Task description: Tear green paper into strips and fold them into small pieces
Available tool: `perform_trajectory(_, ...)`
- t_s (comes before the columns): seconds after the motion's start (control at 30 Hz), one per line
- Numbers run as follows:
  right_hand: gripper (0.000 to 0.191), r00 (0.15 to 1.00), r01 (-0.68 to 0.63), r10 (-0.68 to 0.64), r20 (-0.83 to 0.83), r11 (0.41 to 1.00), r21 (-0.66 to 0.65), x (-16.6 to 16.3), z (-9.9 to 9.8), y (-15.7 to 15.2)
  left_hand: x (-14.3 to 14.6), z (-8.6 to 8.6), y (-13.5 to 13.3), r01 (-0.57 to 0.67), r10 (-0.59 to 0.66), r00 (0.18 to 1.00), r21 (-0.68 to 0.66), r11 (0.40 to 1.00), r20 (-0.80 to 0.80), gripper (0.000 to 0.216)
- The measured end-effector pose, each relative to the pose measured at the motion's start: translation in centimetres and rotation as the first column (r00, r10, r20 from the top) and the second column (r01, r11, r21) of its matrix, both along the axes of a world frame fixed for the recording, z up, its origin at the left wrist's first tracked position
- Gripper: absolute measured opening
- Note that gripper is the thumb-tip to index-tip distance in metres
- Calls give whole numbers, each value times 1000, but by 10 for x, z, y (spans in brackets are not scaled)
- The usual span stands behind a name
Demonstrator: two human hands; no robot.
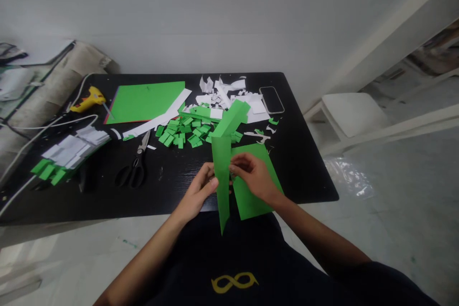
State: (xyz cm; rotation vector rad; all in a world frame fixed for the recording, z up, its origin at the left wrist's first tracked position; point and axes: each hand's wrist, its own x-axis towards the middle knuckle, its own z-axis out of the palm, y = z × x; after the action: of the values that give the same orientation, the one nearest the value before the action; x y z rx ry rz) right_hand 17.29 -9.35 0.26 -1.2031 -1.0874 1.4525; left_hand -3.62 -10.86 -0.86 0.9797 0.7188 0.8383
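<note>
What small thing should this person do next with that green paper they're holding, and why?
I'd perhaps lower the green paper to the black table: the left hand and right hand hold it upright in the air, it seems bent partway up, and a flat surface would probably steady it.

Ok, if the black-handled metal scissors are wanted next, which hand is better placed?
Left, probably: the left hand is nearer the scissors, with the right hand beyond the folded green paper sheet. The left would first have to release it.
</note>
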Motion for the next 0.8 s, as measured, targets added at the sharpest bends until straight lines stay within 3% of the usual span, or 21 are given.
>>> perform_trajectory(0.13, 22, 992, -5, -4, 124, 998, 69, -2, 2, -2, 5, 1, 0, 1, 3, 999, -74, 997, 45, 41)
perform_trajectory(0.3, 17, 972, 24, -54, 230, 991, 134, -6, 9, -4, 6, 3, 2, -39, 39, 999, -39, 998, 0, 40)
perform_trajectory(0.6, 40, 999, -7, 7, 35, 1000, 9, -8, 12, -2, 8, 10, 5, -51, 52, 997, 36, 998, -50, 45)
perform_trajectory(0.8, 18, 993, -24, 20, 118, 999, 29, 7, 21, 2, 3, 6, 9, -239, 247, 963, 78, 968, -112, 63)
